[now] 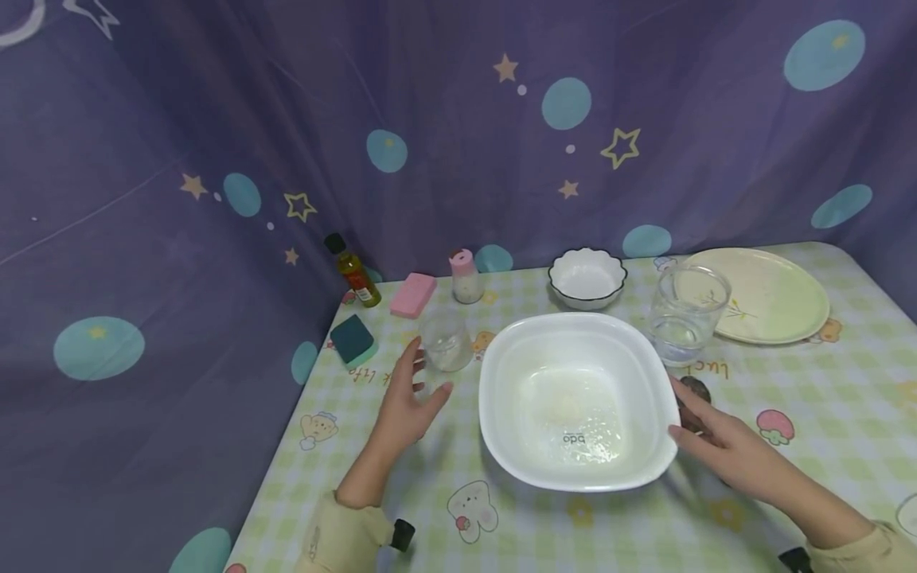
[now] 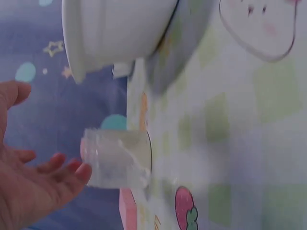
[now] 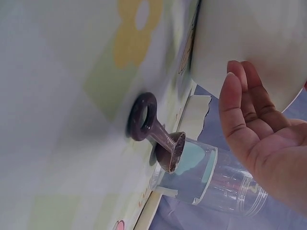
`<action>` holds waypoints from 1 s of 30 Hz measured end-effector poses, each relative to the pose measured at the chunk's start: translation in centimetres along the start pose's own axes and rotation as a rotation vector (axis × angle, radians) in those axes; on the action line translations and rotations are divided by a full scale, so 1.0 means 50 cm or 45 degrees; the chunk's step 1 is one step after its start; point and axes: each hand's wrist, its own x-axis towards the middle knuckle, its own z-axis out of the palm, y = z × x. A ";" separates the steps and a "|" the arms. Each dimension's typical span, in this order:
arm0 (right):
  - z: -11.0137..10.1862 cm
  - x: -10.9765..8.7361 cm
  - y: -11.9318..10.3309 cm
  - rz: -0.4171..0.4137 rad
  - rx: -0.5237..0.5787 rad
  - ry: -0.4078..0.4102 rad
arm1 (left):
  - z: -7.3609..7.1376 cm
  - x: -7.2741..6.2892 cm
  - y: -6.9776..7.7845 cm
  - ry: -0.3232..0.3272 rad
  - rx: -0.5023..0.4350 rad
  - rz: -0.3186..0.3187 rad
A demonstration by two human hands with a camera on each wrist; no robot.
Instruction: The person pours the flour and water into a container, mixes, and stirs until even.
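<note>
A white basin [image 1: 501,461] with a wet, shiny bottom stands in the middle of the table. My right hand [image 1: 723,446] is at its right side, fingers [image 3: 231,96] extended along the outer wall; a firm grip does not show. Under that hand lies a dark brown scoop [image 3: 163,139] with a ring handle, partly hidden in the head view. My left hand [image 1: 404,410] is spread beside a small clear jar [image 1: 447,350] with whitish matter inside. In the left wrist view the fingertips come close to the jar [image 2: 117,158]; whether they touch it I cannot tell.
Behind the basin are a scalloped white bowl [image 1: 587,278], a clear jar of liquid [image 1: 684,318] and a pale oval plate [image 1: 781,298]. At the back left stand an oil bottle [image 1: 358,278], a pink sponge [image 1: 413,295], a pink-topped shaker [image 1: 466,278] and a green sponge [image 1: 353,342].
</note>
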 end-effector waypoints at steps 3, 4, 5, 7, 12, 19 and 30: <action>0.000 0.000 -0.001 -0.005 -0.005 0.005 | 0.009 -0.021 0.014 -0.125 -0.023 0.027; 0.000 0.000 -0.001 -0.007 -0.008 0.005 | 0.013 -0.027 0.017 -0.171 -0.019 0.034; -0.001 0.000 -0.002 -0.009 -0.010 0.005 | 0.018 -0.033 0.021 -0.215 -0.010 0.043; -0.001 0.001 -0.003 -0.011 -0.014 0.002 | 0.027 -0.044 0.030 -0.292 0.025 0.049; -0.003 0.002 -0.005 -0.001 -0.035 -0.001 | 0.047 -0.062 0.046 -0.423 0.078 0.080; -0.009 0.005 -0.005 0.017 -0.031 -0.020 | 0.070 -0.079 0.053 -0.505 0.026 0.163; -0.034 0.010 -0.011 0.033 -0.003 -0.078 | 0.083 -0.087 0.048 -0.522 -0.023 0.131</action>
